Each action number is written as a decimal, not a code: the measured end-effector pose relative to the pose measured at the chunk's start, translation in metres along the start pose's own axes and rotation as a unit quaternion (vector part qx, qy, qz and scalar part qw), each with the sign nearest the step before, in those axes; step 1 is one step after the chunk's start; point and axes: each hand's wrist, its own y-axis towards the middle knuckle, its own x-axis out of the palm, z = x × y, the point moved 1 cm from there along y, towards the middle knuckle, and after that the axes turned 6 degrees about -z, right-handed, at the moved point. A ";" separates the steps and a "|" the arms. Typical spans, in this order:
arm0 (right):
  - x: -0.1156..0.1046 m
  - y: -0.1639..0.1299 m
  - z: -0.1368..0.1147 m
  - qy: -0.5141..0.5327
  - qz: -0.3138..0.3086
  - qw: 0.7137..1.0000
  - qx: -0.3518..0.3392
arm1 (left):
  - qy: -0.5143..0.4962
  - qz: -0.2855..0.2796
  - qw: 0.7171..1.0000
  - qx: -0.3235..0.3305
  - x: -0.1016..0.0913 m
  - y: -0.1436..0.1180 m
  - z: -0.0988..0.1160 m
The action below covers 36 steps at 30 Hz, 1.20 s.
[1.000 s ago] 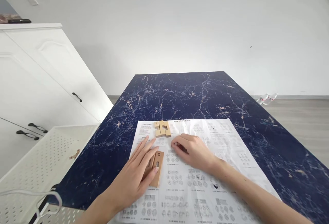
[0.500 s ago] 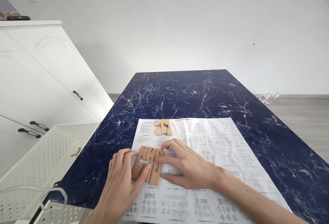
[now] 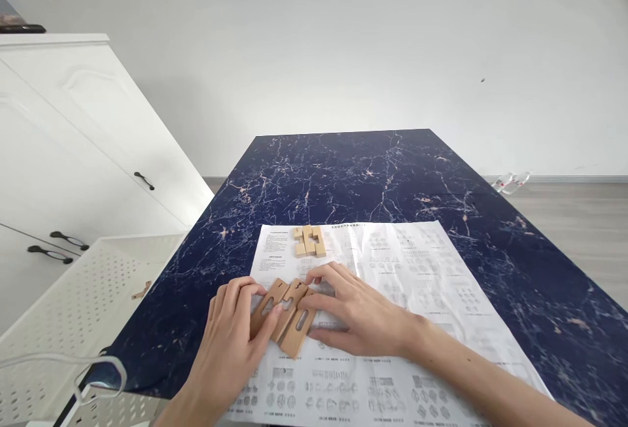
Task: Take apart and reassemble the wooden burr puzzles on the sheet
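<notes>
Three flat brown wooden puzzle pieces (image 3: 283, 312) lie side by side on a printed sheet, tilted and staggered. The left one bears a 1 and the middle one a 3. The right-hand slotted piece (image 3: 299, 329) is partly under my fingers. My left hand (image 3: 230, 322) grips the pieces from the left, index finger at the top corner of piece 1 and thumb across the pieces. My right hand (image 3: 356, 316) holds the right-hand piece by its upper right edge, the fingertips hiding its top. Beyond them are small pale wooden pieces (image 3: 308, 242), fitted close together.
The creased sheet (image 3: 392, 283) of printed diagrams covers the near part of a dark blue marbled table (image 3: 338, 178). To the left stand a white cabinet (image 3: 88, 119) and a perforated white surface (image 3: 112, 270) with a small wooden piece on it. A white cable (image 3: 118, 365) curves beside the table.
The numbered pieces have turned clockwise and shifted out of line with each other. The number 2, visible before, is now under my right fingers. Both hands stay nearly where they were.
</notes>
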 end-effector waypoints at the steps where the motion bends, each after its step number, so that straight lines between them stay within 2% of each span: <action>1: 0.000 0.000 0.000 0.000 0.001 1.000 0.002 | 0.003 0.002 1.000 0.004 0.000 0.000 -0.001; 7: -0.002 0.000 0.002 -0.007 0.003 1.000 0.019 | 0.021 0.002 1.000 0.006 -0.002 0.000 -0.012; 15: -0.004 -0.001 0.011 -0.015 0.062 0.993 0.102 | 0.041 0.019 0.999 -0.028 -0.009 0.006 -0.025; 24: -0.003 0.001 0.011 -0.002 0.068 0.991 0.115 | 0.043 0.029 0.998 -0.043 -0.009 0.004 -0.032; 30: -0.002 0.001 0.014 0.010 0.073 0.991 0.115 | 0.019 0.046 0.999 -0.017 -0.013 -0.003 -0.020; 36: -0.001 0.000 0.016 0.018 0.076 0.990 0.118 | 0.003 0.015 1.000 -0.009 -0.011 -0.002 -0.008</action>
